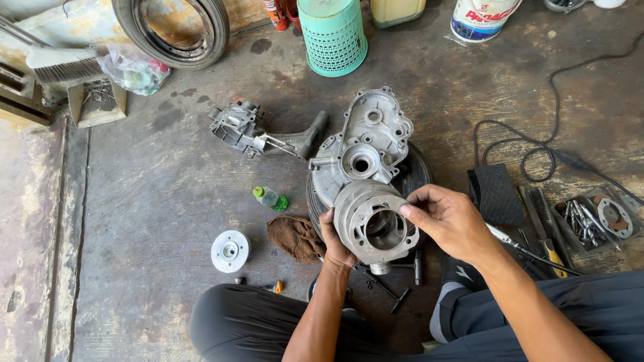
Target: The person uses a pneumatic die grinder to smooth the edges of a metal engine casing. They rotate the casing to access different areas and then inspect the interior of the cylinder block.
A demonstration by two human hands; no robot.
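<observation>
A round grey metal engine part (373, 224) with a wide central bore is held up over the floor between both hands. My left hand (335, 243) grips its lower left rim from beneath. My right hand (448, 221) pinches its right rim with thumb and fingers. Just behind it lies a larger aluminium engine case (365, 144), resting on a dark tyre (416, 175). My knees in dark trousers frame the bottom of the view.
Around me on the concrete floor: a carburettor-like assembly (240, 129), a small green-capped bottle (270, 198), a brown rag (294, 236), a white round disc (230, 251), a teal basket (333, 35), a tray of bolts (590, 221), screwdrivers (547, 245), a black cable (547, 144) and a wheel rim (171, 30).
</observation>
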